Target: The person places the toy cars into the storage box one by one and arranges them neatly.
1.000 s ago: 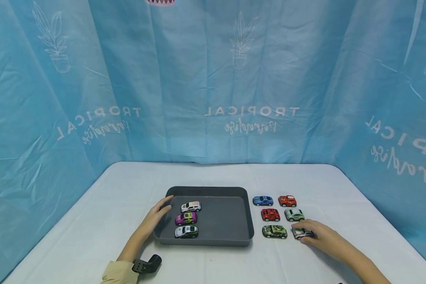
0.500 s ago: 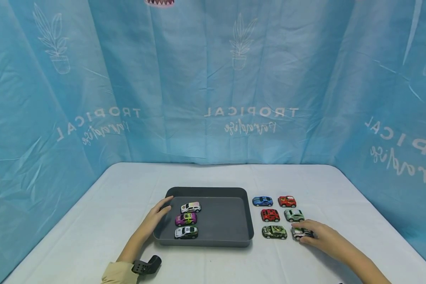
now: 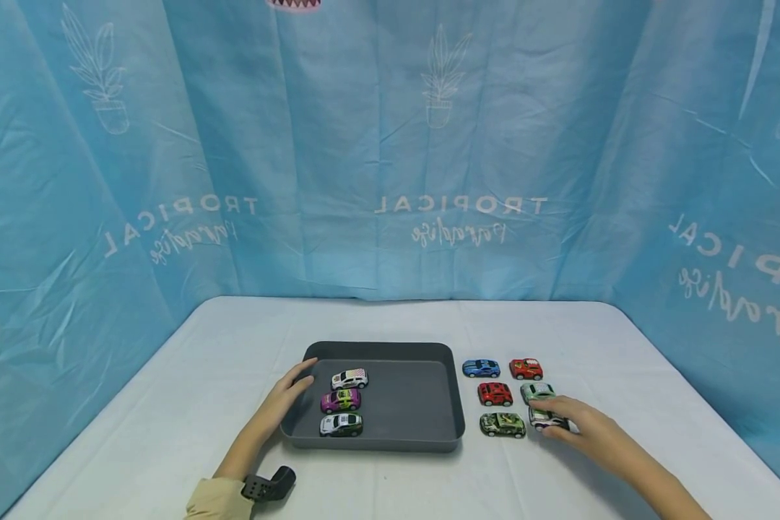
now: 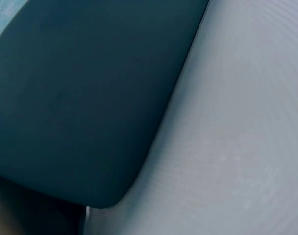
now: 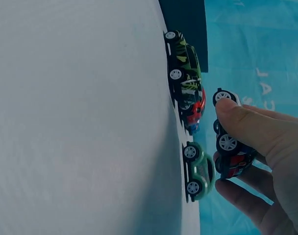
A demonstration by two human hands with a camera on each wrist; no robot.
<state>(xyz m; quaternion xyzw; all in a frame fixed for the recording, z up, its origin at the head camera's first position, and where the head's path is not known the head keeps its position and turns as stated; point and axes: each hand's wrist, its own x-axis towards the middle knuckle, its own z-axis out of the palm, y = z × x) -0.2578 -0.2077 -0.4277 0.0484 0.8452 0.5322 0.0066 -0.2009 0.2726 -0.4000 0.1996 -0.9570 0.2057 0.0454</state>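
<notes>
My right hand (image 3: 588,427) pinches a small white and dark toy car (image 3: 546,418) between thumb and fingers. In the right wrist view, the held car (image 5: 230,142) is up off the table, its wheels showing. Just behind it stands a pale green toy car (image 3: 536,391), partly covered by the hand. To its left is a camouflage toy car (image 3: 503,425). My left hand (image 3: 279,404) rests at the left rim of a grey tray (image 3: 390,443), fingers extended. Inside the tray, along its left side, are a white car (image 3: 349,378), a purple car (image 3: 341,399) and a white-green car (image 3: 341,425).
Right of the tray stand a blue car (image 3: 481,368), a red car (image 3: 495,393) and another red car (image 3: 526,368). A white cloth covers the table (image 3: 390,484). Blue curtains (image 3: 390,159) hang behind and at both sides.
The right hand has raised the white and dark car off the table and shifted slightly away from me and left, overlapping the pale green car. The left hand and tray stay put.
</notes>
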